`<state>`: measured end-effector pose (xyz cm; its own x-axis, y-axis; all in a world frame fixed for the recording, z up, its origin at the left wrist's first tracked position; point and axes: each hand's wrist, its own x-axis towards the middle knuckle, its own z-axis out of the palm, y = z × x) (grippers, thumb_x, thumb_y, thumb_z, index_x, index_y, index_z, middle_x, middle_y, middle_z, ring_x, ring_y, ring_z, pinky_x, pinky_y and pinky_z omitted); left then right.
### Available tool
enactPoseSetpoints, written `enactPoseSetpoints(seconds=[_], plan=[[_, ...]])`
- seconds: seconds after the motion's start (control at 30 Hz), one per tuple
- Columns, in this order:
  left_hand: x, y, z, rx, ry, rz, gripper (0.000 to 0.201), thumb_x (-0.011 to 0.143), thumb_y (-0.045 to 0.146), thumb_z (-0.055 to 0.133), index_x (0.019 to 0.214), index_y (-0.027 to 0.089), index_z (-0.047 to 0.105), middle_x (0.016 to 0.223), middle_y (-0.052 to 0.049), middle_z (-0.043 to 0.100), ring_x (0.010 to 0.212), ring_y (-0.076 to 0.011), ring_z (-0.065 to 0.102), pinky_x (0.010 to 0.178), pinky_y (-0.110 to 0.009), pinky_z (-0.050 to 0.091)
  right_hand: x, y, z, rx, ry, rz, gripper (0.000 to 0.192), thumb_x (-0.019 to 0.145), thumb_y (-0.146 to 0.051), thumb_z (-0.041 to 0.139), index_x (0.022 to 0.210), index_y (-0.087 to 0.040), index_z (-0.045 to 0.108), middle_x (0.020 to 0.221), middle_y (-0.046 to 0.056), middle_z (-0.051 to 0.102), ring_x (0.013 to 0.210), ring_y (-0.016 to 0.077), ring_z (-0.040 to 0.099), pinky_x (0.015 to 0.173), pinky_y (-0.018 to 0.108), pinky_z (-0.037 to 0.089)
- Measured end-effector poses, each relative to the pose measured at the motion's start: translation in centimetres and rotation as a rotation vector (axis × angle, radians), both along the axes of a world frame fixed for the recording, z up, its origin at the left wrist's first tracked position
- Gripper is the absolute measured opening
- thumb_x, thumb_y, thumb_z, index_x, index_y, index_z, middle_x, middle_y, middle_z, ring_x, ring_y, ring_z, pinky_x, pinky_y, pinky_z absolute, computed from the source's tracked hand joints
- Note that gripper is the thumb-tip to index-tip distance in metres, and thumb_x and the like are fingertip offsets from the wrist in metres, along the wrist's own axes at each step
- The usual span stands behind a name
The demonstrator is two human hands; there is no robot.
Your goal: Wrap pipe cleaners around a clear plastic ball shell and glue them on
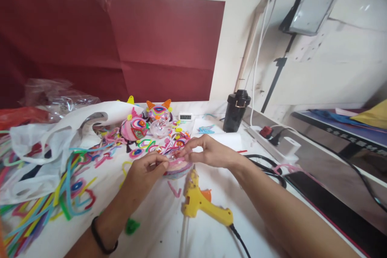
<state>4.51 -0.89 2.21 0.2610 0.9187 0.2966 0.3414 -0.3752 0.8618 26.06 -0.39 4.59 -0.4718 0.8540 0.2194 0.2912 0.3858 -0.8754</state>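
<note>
Between my two hands is a clear plastic ball (177, 168), its lower part wrapped in rows of pink and bluish pipe cleaners; it appears to rest on the white table. My left hand (148, 170) is closed in a pinch, thumb and forefinger together at the ball's left edge. On the upper right side of the ball, my right hand (204, 152) has thumb and forefinger curled together. What either pinch holds is too small to make out. Just below the ball lies a yellow glue gun (201, 204) with a glue stick in its back. A bent pink pipe cleaner (174, 189) lies beside it.
Two decorated balls, one orange-eared (159, 111) and one pink (133, 129), stand behind my hands with a clear ball (161, 128). Loose pipe cleaners (45, 209) fill the left side. A black bottle (237, 111), power strip (272, 145) and cables lie right.
</note>
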Motion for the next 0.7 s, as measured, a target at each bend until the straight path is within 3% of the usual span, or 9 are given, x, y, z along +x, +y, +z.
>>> enactPoseSetpoints(seconds=[0.17,0.37,0.43,0.7], plan=[[0.0,0.1,0.0,-0.003,-0.016,0.010,0.016,0.071,0.034,0.060,0.066,0.019,0.066,0.063,0.001,0.060,0.059,-0.0139,0.053,0.052,-0.022,0.040,-0.4,-0.2,0.1,0.010,0.031,-0.017,0.015,0.079,-0.021,0.066,0.088,-0.014,0.076,0.085,0.004,0.074,0.087,0.0197,0.067,0.084,0.033,0.050],[-0.2,0.3,-0.1,-0.086,-0.041,0.045,0.017,0.071,0.035,0.060,0.069,0.019,0.066,0.052,0.005,0.048,0.050,-0.0116,0.042,0.046,-0.022,0.032,-1.0,-0.4,0.4,0.512,-0.112,-0.023,0.014,0.075,-0.016,0.075,0.088,-0.016,0.073,0.083,0.004,0.072,0.080,0.0175,0.063,0.082,0.033,0.045],[-0.3,0.3,-0.2,-0.113,-0.059,0.043,0.018,0.071,0.035,0.060,0.070,0.019,0.067,0.050,0.005,0.046,0.050,-0.0115,0.040,0.047,-0.022,0.031,-1.2,-0.3,0.3,0.615,-0.145,-0.013,0.012,0.075,-0.014,0.075,0.087,-0.016,0.072,0.081,0.004,0.072,0.076,0.0175,0.064,0.081,0.034,0.044],[-0.6,0.5,-0.8,-0.239,-0.162,0.008,0.024,0.072,0.040,0.063,0.073,0.016,0.064,0.055,0.006,0.045,0.052,-0.0097,0.035,0.050,-0.022,0.026,-1.5,0.0,-0.3,0.686,-0.035,0.014,0.005,0.082,-0.019,0.069,0.085,-0.017,0.072,0.080,0.006,0.074,0.075,0.0177,0.066,0.078,0.033,0.047]])
